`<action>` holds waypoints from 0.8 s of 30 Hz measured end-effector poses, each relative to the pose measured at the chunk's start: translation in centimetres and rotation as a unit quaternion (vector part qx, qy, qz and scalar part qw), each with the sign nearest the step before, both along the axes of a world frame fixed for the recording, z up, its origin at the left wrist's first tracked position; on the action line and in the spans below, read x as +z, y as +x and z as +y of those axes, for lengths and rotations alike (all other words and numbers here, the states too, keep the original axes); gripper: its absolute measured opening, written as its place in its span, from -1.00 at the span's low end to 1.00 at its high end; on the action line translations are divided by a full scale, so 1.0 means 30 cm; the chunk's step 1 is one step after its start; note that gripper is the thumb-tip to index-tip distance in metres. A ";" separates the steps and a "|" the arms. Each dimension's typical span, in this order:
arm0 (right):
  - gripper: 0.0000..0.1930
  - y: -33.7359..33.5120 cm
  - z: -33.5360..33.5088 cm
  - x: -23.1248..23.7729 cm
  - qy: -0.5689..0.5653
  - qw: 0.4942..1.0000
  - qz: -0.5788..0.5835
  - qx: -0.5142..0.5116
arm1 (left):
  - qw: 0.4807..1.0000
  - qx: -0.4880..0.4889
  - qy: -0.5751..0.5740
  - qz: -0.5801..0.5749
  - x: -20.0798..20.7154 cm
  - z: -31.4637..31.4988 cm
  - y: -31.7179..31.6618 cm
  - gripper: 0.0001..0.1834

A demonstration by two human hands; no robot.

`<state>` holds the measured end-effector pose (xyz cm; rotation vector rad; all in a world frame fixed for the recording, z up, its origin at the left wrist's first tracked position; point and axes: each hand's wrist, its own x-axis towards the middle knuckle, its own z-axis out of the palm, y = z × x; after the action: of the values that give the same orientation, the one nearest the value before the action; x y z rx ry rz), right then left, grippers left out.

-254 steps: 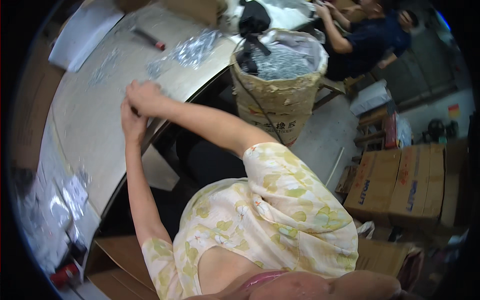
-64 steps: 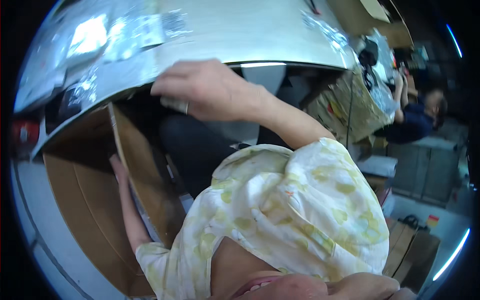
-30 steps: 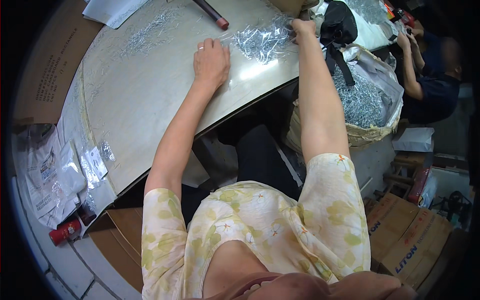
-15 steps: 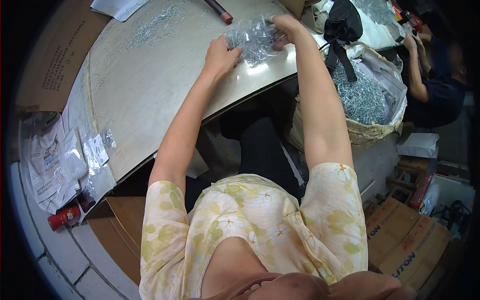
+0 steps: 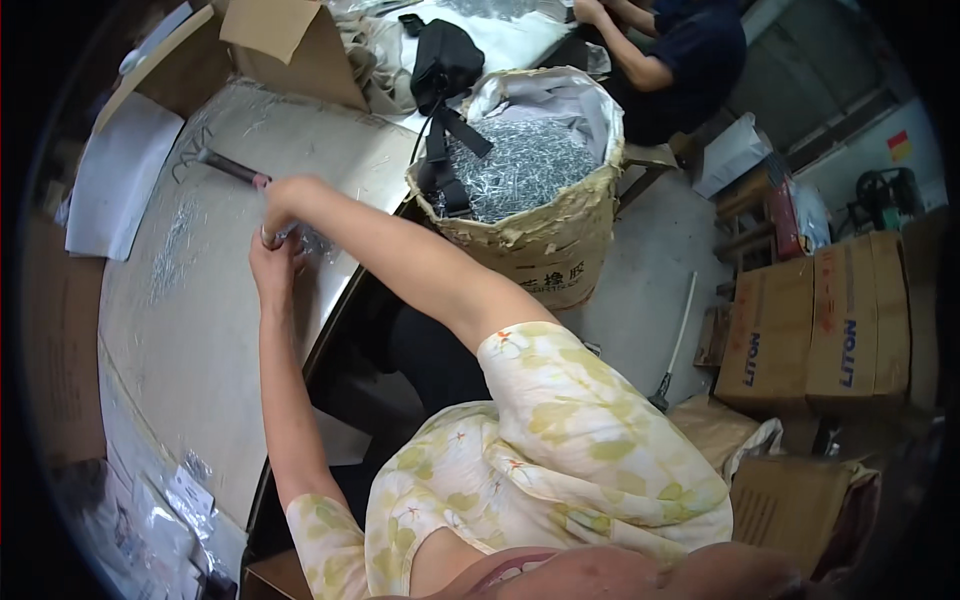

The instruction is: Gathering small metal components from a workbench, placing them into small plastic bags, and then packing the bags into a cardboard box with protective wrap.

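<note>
Near the long edge of the pale counter [image 5: 215,345], the left hand [image 5: 272,265] and the right hand [image 5: 287,202] meet, the right lying beyond the left. Their fingers are bent and bunched close together, and I cannot tell whether anything is gripped between them. Just to the right of the hands, partly covered by them, lies a small cluster of shiny silver pieces [image 5: 318,243]. A hand rake [image 5: 232,166] rests beyond, its bent tines pointing away and the reddish end of its handle close by the right hand; whether they touch is unclear. To the left of the hands, more thin silver bits [image 5: 172,255] are scattered over the surface. A white sheet [image 5: 122,178] and an open cardboard box [image 5: 290,48] stand toward the far end, with clear plastic packets [image 5: 165,520] at the near left. Beside the counter is a tall, ragged-rimmed sack [image 5: 535,240] full of silver wire pieces [image 5: 530,165]. A black bag [image 5: 447,62] sits behind it, a strap hanging over the rim. Past the sack, a person in dark clothing [image 5: 695,65] has both arms forward
</note>
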<state>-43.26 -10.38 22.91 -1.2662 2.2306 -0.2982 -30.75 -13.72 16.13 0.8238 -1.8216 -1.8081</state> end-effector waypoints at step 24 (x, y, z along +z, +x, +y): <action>-0.54 -0.024 -0.002 -0.182 -0.171 0.984 0.021 -0.038 | 0.990 0.029 -0.137 -0.024 0.046 0.081 0.232 -0.31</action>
<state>-43.97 -10.45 17.46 -1.3699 2.3360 -0.7165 -23.79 -11.29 17.50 0.8098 -1.9979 -1.4706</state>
